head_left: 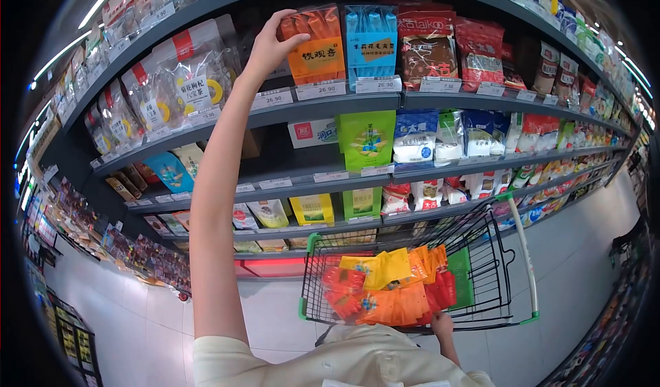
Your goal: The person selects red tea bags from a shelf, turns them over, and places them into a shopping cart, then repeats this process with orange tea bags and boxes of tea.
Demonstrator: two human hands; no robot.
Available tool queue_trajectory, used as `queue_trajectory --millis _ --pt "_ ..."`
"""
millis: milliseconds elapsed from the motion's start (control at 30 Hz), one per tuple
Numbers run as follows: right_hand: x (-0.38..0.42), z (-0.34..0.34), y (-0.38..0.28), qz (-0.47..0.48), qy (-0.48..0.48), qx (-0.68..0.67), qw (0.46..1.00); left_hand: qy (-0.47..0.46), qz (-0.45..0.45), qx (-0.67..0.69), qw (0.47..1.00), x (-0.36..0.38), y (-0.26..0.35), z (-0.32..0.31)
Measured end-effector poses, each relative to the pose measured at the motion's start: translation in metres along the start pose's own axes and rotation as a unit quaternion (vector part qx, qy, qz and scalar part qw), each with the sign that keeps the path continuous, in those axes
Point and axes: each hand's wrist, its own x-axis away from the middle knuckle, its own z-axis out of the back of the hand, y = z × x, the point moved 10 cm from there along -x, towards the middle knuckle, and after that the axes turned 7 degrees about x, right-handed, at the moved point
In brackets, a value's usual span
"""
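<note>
My left hand (278,39) is raised to the upper shelf, its thumb and fingers on the top left of an orange tea bag (317,53) that stands there. A blue tea bag (371,46) stands just right of it. Low in the view, my right hand (442,324) is at the near side of the shopping cart (491,291), closed by a red packet (440,294); what it grips is too small to make out. Inside the cart lie orange packets (405,304), yellow packets (385,269) and more red ones.
Shelf edges (405,101) with price tags curve across the view. Clear bags of dried tea (196,77) stand left of my arm, brown and red bags (427,50) to the right. A green bag (366,139) stands one shelf lower. Pale floor tiles (275,311) surround the cart.
</note>
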Motion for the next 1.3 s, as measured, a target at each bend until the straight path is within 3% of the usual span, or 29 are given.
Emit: queue_trajectory --millis 67,167,300,500,600,733,800,833,933,1067,1133,1167,1200,1267,1300 --pt "-0.019 -0.011 0.002 0.027 0.030 -0.071 0.997 0.008 0.039 0.131 0.991 0.004 -0.010 -0.005" --pt "-0.030 0.011 -0.027 0.067 0.063 -0.140 0.986 0.024 0.070 0.185 0.980 -0.003 -0.009 -0.003" --pt "-0.052 0.033 -0.073 0.148 0.102 -0.186 0.966 0.083 0.004 0.262 0.961 -0.016 -0.006 0.016" --pt "-0.057 0.082 -0.155 0.199 0.016 -0.287 0.937 0.086 0.035 0.286 0.954 0.002 0.043 0.038" --pt "-0.055 0.157 -0.217 0.300 0.039 -0.337 0.892 0.132 -0.129 0.305 0.934 0.025 0.102 0.048" --pt "-0.033 0.290 -0.298 0.398 0.139 -0.388 0.820 0.077 -0.200 0.274 0.938 0.057 0.170 0.026" --pt "-0.009 0.342 -0.332 0.451 0.141 -0.419 0.775 0.034 -0.147 0.228 0.962 0.072 0.180 0.002" --pt "0.006 0.363 -0.343 0.490 0.171 -0.434 0.737 0.006 -0.087 0.283 0.955 0.081 0.178 -0.013" --pt "0.020 0.379 -0.360 0.533 0.127 -0.529 0.648 -0.055 0.041 0.413 0.908 0.110 0.173 -0.054" --pt "0.006 0.359 -0.357 0.426 0.024 -0.606 0.672 -0.156 0.091 0.389 0.903 0.123 0.169 -0.084" --pt "0.000 0.353 -0.347 0.392 0.025 -0.664 0.636 -0.120 0.112 0.367 0.916 0.102 0.134 -0.081" --pt "-0.007 0.349 -0.341 0.375 0.012 -0.686 0.624 -0.069 0.087 0.295 0.949 0.083 0.106 -0.070" --pt "-0.011 0.344 -0.335 0.356 0.000 -0.706 0.612 -0.024 0.123 0.290 0.949 0.069 0.082 -0.057" --pt "-0.014 0.342 -0.327 0.330 0.003 -0.719 0.612 0.118 0.107 0.108 0.981 0.043 0.004 -0.023" --pt "-0.015 0.343 -0.323 0.320 0.000 -0.725 0.610 0.122 0.101 0.058 0.986 0.033 -0.014 -0.014"
